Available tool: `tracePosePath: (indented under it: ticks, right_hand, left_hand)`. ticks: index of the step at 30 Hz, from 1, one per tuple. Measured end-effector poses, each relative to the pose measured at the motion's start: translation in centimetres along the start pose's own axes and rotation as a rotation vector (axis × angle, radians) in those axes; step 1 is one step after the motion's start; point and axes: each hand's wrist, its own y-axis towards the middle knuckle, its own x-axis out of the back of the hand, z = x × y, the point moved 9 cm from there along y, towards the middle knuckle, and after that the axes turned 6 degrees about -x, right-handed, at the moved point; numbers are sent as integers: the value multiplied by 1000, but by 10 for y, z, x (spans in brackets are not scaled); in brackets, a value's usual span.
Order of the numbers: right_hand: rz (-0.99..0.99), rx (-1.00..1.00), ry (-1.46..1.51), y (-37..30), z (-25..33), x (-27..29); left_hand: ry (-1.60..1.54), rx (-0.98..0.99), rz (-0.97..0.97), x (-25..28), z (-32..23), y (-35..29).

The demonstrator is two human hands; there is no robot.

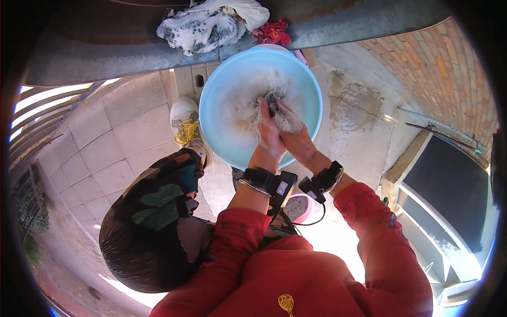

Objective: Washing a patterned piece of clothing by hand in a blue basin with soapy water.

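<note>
A wide light blue basin (pixel 210 113) holds cloudy water with white and greyish suds. Over its middle, my left hand (pixel 269 129) and my right hand (pixel 297 138) are pressed together, wrists close. Between the fingers is a small dark, wet, foamy piece of cloth (pixel 272 101); most of it is hidden, so its exact kind does not show. Thick lather covers the fingers of my right hand. Both hands are closed around the cloth, above or at the surface of the suds. Each wrist wears a black strap with a small device.
Beyond the basin, a white cloth with dark spots (pixel 203 30) and a crumpled red cloth (pixel 272 33) lie on a grey ledge (pixel 327 31). A shoe with yellow laces (pixel 186 127) stands left. Near my wrists sits a pink container (pixel 300 208). A brick wall (pixel 443 68) rises right.
</note>
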Motion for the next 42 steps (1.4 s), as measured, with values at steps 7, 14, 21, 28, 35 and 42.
tracePosePath:
  ticks: [7, 14, 21, 28, 35, 42]
  right_hand:
    - [133, 70, -629, 52, -35, 22]
    - [43, -46, 20, -8, -2, -5]
    - [135, 41, -338, 61, -24, 20]
    - [87, -64, 168, -6, -17, -6]
    - [48, -45, -172, 66, -23, 27]
    - [69, 87, -179, 14, -15, -4]
  left_hand:
    - [88, -48, -46, -13, 31, 2]
    - [-69, 66, -55, 8, 4, 2]
    - [65, 3, 60, -24, 29, 5]
    - [30, 41, -146, 28, 11, 6]
    - [63, 26, 72, -31, 29, 9]
    - [40, 0, -182, 28, 6, 11]
